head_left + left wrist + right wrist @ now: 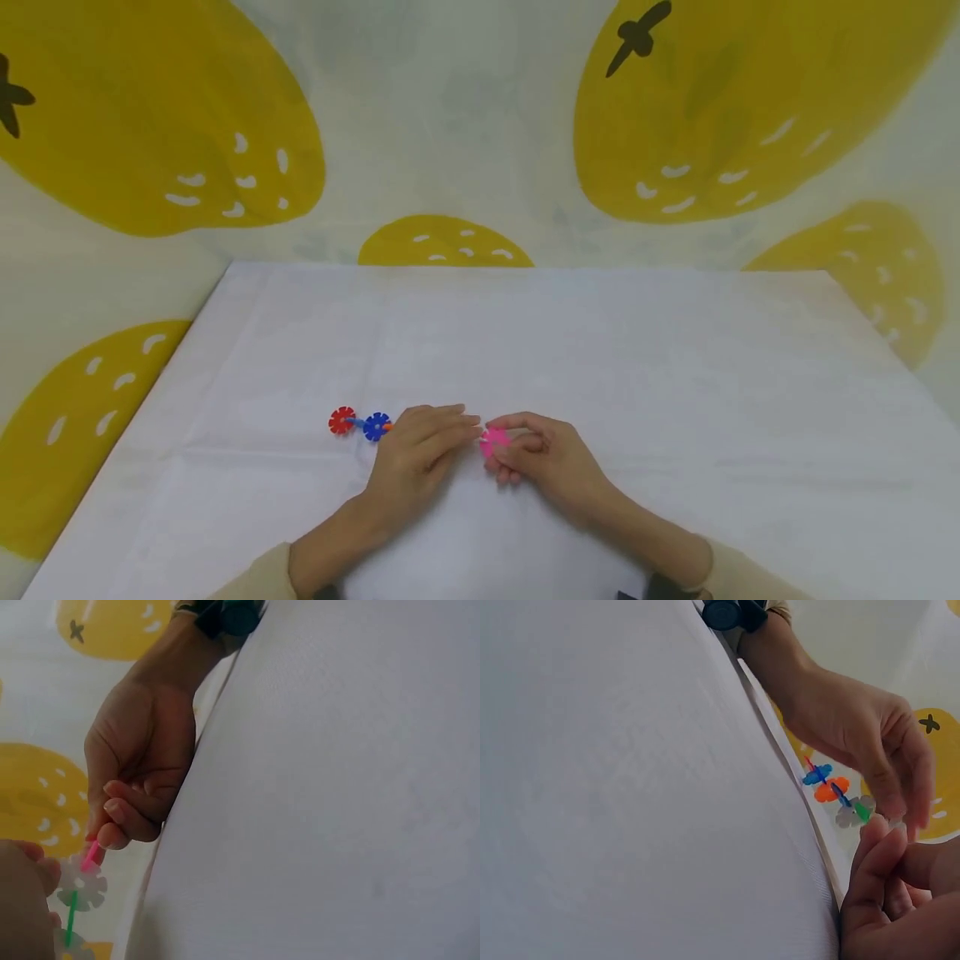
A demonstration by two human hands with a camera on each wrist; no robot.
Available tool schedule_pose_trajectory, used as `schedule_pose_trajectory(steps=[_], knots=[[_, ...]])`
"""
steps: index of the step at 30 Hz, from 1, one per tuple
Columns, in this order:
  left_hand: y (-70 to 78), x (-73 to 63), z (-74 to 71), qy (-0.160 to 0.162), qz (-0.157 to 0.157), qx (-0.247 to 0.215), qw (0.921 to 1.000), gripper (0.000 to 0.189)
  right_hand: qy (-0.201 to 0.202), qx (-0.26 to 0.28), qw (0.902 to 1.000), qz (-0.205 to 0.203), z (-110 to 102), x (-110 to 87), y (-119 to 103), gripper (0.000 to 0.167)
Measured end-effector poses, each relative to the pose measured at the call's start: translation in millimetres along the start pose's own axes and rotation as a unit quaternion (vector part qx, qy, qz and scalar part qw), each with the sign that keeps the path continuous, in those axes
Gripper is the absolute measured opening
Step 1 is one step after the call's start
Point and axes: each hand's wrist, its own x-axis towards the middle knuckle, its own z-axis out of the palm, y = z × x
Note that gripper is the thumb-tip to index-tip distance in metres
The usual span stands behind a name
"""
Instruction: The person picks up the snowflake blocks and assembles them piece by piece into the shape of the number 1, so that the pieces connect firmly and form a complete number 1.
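A chain of notched plastic snowflake discs runs leftward from my left hand [412, 450], with a red disc [341, 420] at its far end and a dark blue disc [377, 427] nearer. Orange disc [831, 790] and green disc [863, 813] links show in the right wrist view. My left thumb and fingers pinch the chain's near end, mostly hidden in the head view. My right hand [558, 462] pinches a pink disc [494, 442] between thumb and index finger. In the left wrist view the pink disc touches a whitish disc [90, 888]; how deeply they are joined I cannot tell.
A white cloth covers the table [600, 358]. Behind and beside it hangs a pale backdrop [450, 125] printed with large yellow fruit shapes. Dark straps sit on both wrists, below beige sleeves [262, 575].
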Motion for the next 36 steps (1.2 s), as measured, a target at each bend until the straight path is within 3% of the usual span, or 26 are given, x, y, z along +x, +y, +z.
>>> schedule_pose_trajectory(steps=[2, 4, 7, 9, 10, 12, 15, 17, 19, 26, 31, 33, 36], knots=[[1.2, 3.3, -5.8, -0.016, 0.007, 0.023, 0.9996, 0.017, 0.002, -0.001, 1.0, 0.0, 0, -0.1, 0, 0.031], [0.4, 7.3, -15.7, -0.032, -0.015, 0.042, 0.9985, 0.021, 0.005, -0.002, 1.0, 0.0, 0, 0.3, 1, 0.031], [-8.4, 13.1, -39.0, -0.045, -0.082, 0.07, 0.9931, 0.027, 0.012, -0.012, 0.9999, 0.003, -1, 1.4, 0, 0.031], [-19.8, 13.4, -57.8, -0.051, -0.148, 0.098, 0.9828, 0.031, 0.017, -0.023, 0.9995, 0.008, -1, 2.3, -1, 0.031], [-26.3, 12.5, -66.9, -0.056, -0.186, 0.111, 0.9747, 0.03, 0.021, -0.027, 0.9993, 0.012, -2, 2.7, -1, 0.031], [-36.8, 9.3, -83.7, -0.08, -0.268, 0.13, 0.9511, 0.029, 0.028, -0.032, 0.999, 0.018, -3, 3.3, -1, 0.031], [-46.2, 2.8, -101.8, -0.137, -0.379, 0.134, 0.9052, 0.023, 0.038, -0.033, 0.9984, 0.024, -4, 3.7, -2, 0.032], [-47.9, 0.2, -108.6, -0.164, -0.414, 0.122, 0.887, 0.022, 0.042, -0.03, 0.9983, 0.025, -4, 4.1, -3, 0.032], [-48.0, -1.6, -112.0, -0.181, -0.434, 0.109, 0.8758, 0.022, 0.045, -0.028, 0.9983, 0.027, -5, 4.0, -4, 0.033], [-48.8, -4.7, -110.8, -0.211, -0.464, 0.068, 0.8579, 0.03, 0.048, -0.019, 0.9982, 0.031, -7, 3.4, -8, 0.034], [-48.7, -3.6, -109.0, -0.203, -0.465, 0.04, 0.8607, 0.025, 0.048, -0.014, 0.9982, 0.032, -10, 3.9, -9, 0.035], [-47.8, -2.5, -109.3, -0.189, -0.468, 0.021, 0.8629, 0.023, 0.052, -0.027, 0.9978, 0.03, -12, 3.7, -10, 0.035], [-46.6, -0.7, -109.7, -0.161, -0.484, -0.006, 0.8601, 0.02, 0.068, -0.063, 0.9955, 0.019, -18, 3.7, -13, 0.035]])
